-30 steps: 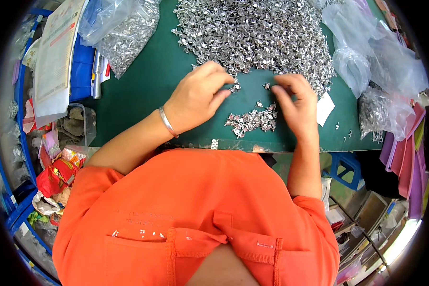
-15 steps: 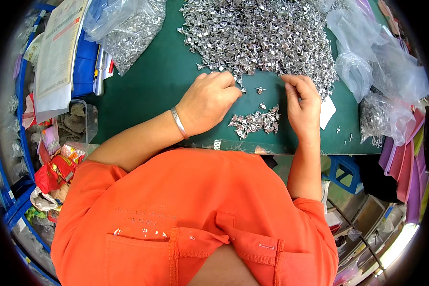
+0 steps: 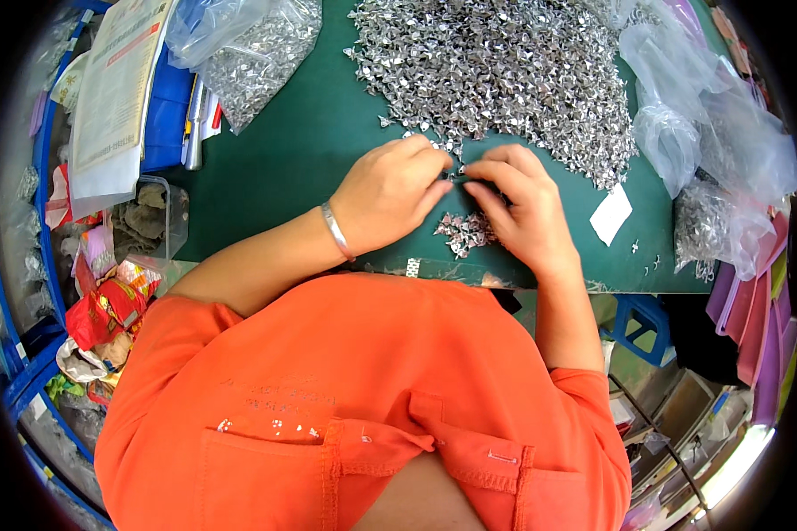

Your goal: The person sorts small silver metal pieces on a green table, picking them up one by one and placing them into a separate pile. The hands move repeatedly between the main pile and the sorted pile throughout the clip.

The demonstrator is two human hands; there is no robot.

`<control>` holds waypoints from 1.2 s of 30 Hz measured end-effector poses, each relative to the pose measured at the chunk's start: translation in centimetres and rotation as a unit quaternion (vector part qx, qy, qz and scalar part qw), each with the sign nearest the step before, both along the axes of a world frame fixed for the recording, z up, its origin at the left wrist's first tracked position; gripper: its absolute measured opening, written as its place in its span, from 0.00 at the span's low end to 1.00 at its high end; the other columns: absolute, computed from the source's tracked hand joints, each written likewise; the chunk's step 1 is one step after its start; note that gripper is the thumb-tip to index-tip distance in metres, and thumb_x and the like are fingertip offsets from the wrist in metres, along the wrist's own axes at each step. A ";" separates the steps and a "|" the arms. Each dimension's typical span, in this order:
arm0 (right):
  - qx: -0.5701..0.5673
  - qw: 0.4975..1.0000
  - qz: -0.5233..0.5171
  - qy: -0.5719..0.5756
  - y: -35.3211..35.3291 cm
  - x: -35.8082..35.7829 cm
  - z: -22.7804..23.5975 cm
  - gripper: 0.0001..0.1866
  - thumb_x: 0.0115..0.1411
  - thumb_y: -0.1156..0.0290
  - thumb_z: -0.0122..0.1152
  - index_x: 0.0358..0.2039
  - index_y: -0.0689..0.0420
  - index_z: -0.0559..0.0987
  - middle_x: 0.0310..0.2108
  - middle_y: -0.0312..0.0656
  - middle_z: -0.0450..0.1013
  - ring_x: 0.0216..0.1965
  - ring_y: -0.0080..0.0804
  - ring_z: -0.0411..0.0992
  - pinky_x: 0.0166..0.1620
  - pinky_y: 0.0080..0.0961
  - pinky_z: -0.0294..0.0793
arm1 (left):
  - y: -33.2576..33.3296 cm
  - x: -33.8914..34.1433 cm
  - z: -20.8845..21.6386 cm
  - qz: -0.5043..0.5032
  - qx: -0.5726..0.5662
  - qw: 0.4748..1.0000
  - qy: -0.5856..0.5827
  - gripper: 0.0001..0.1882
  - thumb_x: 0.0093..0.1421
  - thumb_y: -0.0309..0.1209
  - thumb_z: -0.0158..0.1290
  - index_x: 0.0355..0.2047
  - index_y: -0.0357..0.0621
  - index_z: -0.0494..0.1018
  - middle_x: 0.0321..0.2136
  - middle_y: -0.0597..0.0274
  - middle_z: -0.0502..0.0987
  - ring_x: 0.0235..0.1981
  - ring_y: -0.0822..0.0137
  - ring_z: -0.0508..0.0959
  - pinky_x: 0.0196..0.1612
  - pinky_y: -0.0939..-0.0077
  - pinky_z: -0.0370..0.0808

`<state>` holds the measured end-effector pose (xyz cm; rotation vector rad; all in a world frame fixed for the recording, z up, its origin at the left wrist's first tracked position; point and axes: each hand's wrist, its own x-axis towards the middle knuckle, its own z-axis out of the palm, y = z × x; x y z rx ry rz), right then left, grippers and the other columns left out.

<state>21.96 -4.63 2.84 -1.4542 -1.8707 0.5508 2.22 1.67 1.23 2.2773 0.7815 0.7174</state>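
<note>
My left hand (image 3: 393, 193), with a silver bangle at its wrist, is closed in a pinch on a small silver metal part (image 3: 455, 176) at the near edge of the heap. Facing it, my right hand (image 3: 526, 209) has curled fingers, thumb and index fingertips close to that same part. What the right fingertips hold is too small to make out. Below the hands lies a small cluster of similar metal parts (image 3: 462, 234), partly covered by the right hand. A large heap of these parts (image 3: 505, 75) spreads over the green tabletop (image 3: 279, 168) beyond.
At the far left, a clear bag of metal parts (image 3: 261, 66) lies near a blue bin (image 3: 168, 115) with papers. A clear plastic box (image 3: 175, 221) stands left. Plastic bags (image 3: 673, 115) and a white paper piece (image 3: 611, 214) lie right. A blue stool (image 3: 639, 327) stands below the table edge.
My right hand has moved left from the heap's edge to meet my left hand, now partly covering the small cluster. The left hand has stayed nearly in place. The whole view has shifted slightly.
</note>
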 end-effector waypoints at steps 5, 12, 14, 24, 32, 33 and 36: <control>0.015 0.999 -0.015 -0.039 0.2 -0.4 -1.4 0.05 0.54 0.79 0.65 0.33 0.59 0.80 0.34 0.44 0.74 0.36 0.47 0.74 0.40 0.37 0.74 | 0.0 0.1 -0.7 -0.004 -0.004 1.000 0.026 0.05 0.57 0.23 0.59 0.35 0.39 0.76 0.30 0.56 0.75 0.32 0.54 0.77 0.35 0.65 0.75; -0.057 0.994 -0.087 -0.041 0.5 1.0 -0.4 0.04 0.58 0.80 0.61 0.34 0.63 0.81 0.31 0.48 0.73 0.34 0.50 0.75 0.39 0.38 0.75 | 0.1 -0.4 -0.6 0.003 -0.028 1.000 -0.013 0.05 0.58 0.21 0.57 0.36 0.38 0.75 0.31 0.55 0.75 0.31 0.55 0.77 0.35 0.66 0.75; -0.090 0.989 -0.108 -0.046 0.3 1.6 0.0 0.05 0.58 0.79 0.61 0.34 0.63 0.81 0.30 0.49 0.73 0.33 0.50 0.75 0.38 0.37 0.75 | 0.2 -0.7 -0.4 0.008 -0.038 0.999 -0.024 0.05 0.58 0.21 0.57 0.36 0.38 0.75 0.31 0.55 0.75 0.31 0.55 0.78 0.35 0.66 0.75; -0.010 0.993 -0.078 -0.092 0.3 0.4 -0.6 0.04 0.53 0.78 0.65 0.31 0.61 0.80 0.31 0.47 0.75 0.33 0.48 0.75 0.38 0.40 0.76 | -0.2 -0.7 -0.3 -0.018 -0.052 0.998 -0.010 0.06 0.58 0.20 0.56 0.37 0.37 0.75 0.33 0.53 0.75 0.34 0.54 0.78 0.38 0.66 0.75; -0.052 0.989 -0.086 -0.105 0.5 -0.2 0.0 0.07 0.53 0.77 0.64 0.35 0.59 0.80 0.30 0.47 0.74 0.36 0.49 0.75 0.40 0.41 0.75 | 0.1 -1.0 -0.4 -0.006 -0.078 0.997 -0.017 0.05 0.60 0.20 0.53 0.37 0.37 0.76 0.33 0.52 0.76 0.35 0.52 0.78 0.39 0.64 0.75; -0.053 0.990 -0.083 -0.104 0.4 -0.3 -0.2 0.07 0.53 0.76 0.64 0.35 0.59 0.80 0.30 0.47 0.74 0.36 0.49 0.75 0.40 0.41 0.75 | 0.0 -0.9 -0.5 -0.007 -0.071 0.997 -0.016 0.05 0.60 0.20 0.54 0.37 0.37 0.76 0.33 0.53 0.76 0.35 0.52 0.78 0.39 0.64 0.75; -0.035 0.991 -0.098 -0.083 0.3 -0.5 -0.7 0.06 0.54 0.76 0.65 0.34 0.59 0.80 0.30 0.46 0.74 0.34 0.49 0.74 0.39 0.42 0.74 | -0.2 -0.6 -0.5 -0.009 -0.052 0.999 -0.005 0.06 0.59 0.21 0.55 0.37 0.38 0.76 0.33 0.54 0.75 0.35 0.53 0.78 0.39 0.65 0.75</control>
